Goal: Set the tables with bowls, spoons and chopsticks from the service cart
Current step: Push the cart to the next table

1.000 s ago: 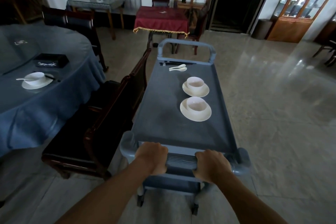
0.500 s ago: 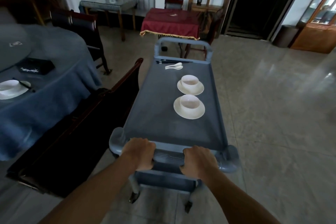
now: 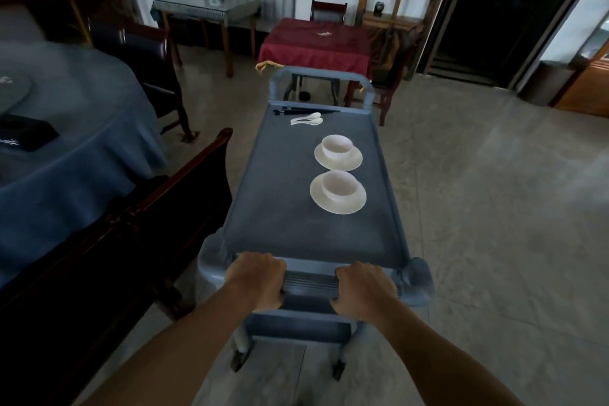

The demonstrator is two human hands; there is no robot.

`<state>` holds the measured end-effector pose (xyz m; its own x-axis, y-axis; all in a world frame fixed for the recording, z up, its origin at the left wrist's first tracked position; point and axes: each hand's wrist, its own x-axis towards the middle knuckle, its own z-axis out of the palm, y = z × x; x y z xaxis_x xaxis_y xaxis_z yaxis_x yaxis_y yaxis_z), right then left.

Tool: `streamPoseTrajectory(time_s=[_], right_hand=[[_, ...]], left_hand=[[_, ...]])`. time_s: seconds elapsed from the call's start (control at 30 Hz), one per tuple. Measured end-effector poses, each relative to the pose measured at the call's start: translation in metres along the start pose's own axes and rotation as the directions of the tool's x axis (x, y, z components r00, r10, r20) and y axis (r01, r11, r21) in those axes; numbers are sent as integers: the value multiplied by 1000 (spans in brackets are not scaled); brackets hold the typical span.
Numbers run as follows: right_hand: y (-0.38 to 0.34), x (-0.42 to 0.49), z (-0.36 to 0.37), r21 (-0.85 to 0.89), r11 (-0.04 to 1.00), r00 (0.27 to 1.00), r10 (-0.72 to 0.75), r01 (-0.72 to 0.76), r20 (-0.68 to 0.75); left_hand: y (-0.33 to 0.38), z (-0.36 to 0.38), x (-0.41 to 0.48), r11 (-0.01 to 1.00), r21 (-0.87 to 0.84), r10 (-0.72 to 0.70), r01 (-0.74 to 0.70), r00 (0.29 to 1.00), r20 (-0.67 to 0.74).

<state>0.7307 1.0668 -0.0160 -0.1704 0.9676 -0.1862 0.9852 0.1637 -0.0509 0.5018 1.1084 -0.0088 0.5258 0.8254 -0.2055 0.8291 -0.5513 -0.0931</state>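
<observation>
Currently on cart (image 3: 280, 208): two bowls (image 3: 339, 186), two spoons (image 3: 306, 120).

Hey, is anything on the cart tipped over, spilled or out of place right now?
Nothing stands out. The near bowl and far bowl sit upright on their plates, right of middle on the cart; two spoons lie beside the chopsticks at the far end. No spill shows. The left hand and right hand grip the handle.

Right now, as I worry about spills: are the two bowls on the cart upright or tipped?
Upright. The nearer bowl and the farther bowl each sit mouth-up with level rims.
</observation>
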Motion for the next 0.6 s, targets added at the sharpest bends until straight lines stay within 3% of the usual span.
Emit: streamPoseTrajectory(time_s=[0.2, 0.6], right_hand=[[80, 76, -20, 5, 1000, 1000, -13, 13, 4], [221, 213, -53, 21, 984, 985, -175, 174, 13]], left_hand=[[12, -24, 100, 997, -36, -63, 63, 998, 11], [34, -57, 273, 971, 15, -237, 237, 971, 35]])
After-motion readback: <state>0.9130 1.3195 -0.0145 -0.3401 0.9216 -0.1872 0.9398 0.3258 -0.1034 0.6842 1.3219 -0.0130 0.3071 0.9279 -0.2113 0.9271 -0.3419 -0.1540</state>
